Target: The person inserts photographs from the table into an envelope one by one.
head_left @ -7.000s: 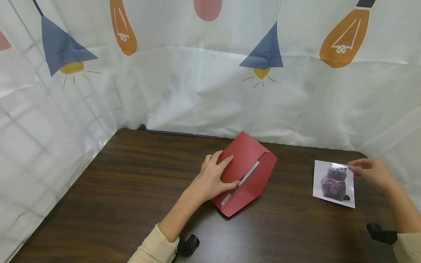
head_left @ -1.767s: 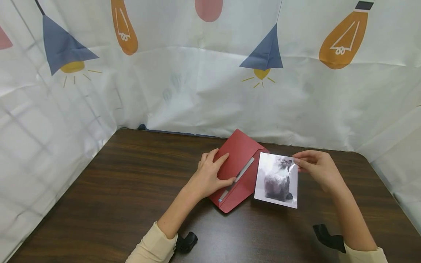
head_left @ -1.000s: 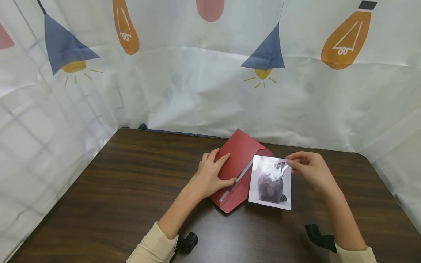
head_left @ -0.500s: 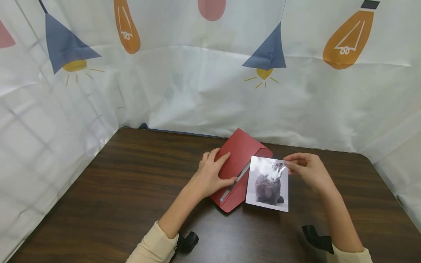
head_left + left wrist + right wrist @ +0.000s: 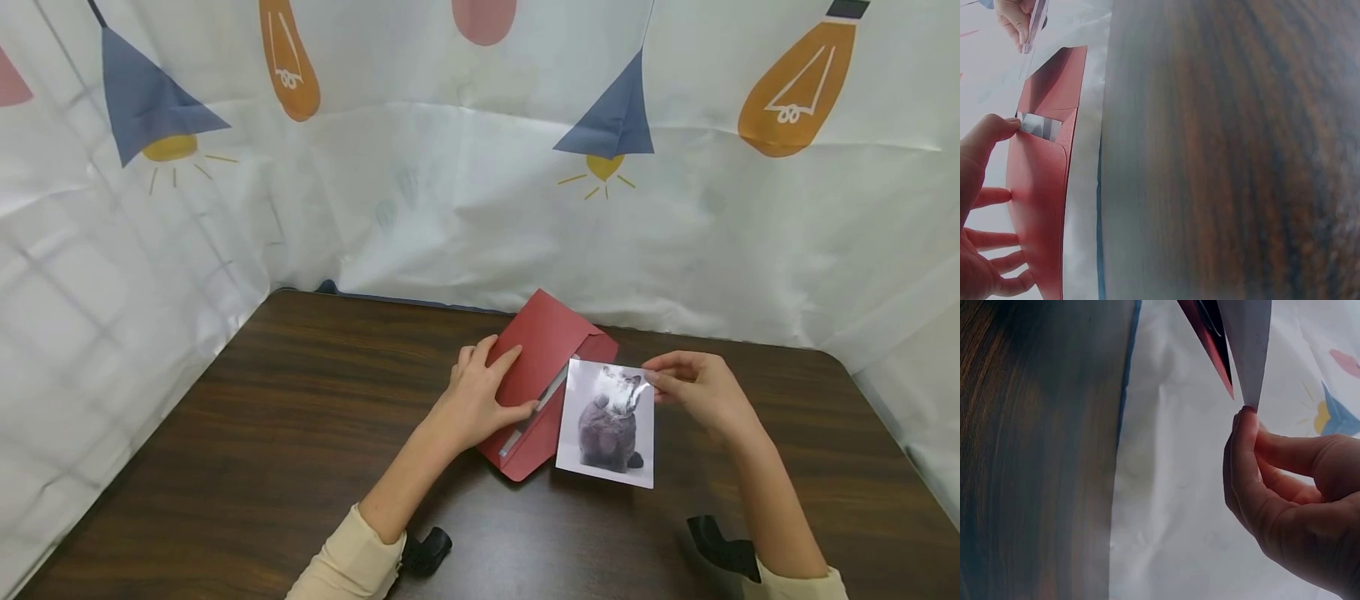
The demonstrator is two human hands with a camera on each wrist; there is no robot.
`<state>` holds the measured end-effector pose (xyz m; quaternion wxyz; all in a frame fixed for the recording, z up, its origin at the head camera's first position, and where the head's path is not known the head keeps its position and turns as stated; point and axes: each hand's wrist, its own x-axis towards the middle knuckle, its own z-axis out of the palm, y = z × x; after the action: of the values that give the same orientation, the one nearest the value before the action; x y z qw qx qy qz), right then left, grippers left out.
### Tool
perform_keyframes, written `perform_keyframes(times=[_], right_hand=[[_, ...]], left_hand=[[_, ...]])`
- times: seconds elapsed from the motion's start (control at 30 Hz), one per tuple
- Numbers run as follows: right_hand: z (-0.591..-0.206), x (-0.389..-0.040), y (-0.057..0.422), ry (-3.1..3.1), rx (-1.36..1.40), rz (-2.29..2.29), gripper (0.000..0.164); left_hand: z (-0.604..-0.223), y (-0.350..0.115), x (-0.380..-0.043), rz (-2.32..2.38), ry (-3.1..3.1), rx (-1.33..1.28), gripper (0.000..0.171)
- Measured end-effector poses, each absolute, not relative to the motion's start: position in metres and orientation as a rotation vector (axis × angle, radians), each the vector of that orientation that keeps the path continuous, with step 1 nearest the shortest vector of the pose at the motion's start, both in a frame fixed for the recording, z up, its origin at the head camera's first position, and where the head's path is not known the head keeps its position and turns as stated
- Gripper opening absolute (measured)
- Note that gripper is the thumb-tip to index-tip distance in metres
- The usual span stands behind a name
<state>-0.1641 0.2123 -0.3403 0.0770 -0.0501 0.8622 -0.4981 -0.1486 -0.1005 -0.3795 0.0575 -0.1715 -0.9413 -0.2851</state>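
A red envelope lies slanted on the table, its flap folded back to the right. Inside its slot shows a strip of a pale card. My left hand rests on the envelope with fingers spread over its front, and the thumb touches the edge of the slot. By its upper right corner, my right hand pinches a square photo of a grey cat between thumb and fingers. The photo overlaps the flap in the head view. In the right wrist view the photo is seen nearly edge-on.
The dark wood table stretches out on both sides of the hands. Behind it hangs a white curtain printed with lamps and bulbs, meeting the table's far edge. Black camera mounts sit at both wrists.
My right hand has carried the photo from the table's right side leftward until it overlaps the envelope's flap; lately it shifts only slightly. My left hand has stayed on the envelope.
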Motion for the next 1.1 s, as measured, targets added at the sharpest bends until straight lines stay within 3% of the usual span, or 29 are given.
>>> perform_keyframes(times=[1.1], right_hand=[[-0.345, -0.165, 0.197, 2.438, -0.045, -1.66, 0.035]], left_hand=[[-0.381, -0.096, -0.148, -0.865, -2.834, -0.544, 0.075]])
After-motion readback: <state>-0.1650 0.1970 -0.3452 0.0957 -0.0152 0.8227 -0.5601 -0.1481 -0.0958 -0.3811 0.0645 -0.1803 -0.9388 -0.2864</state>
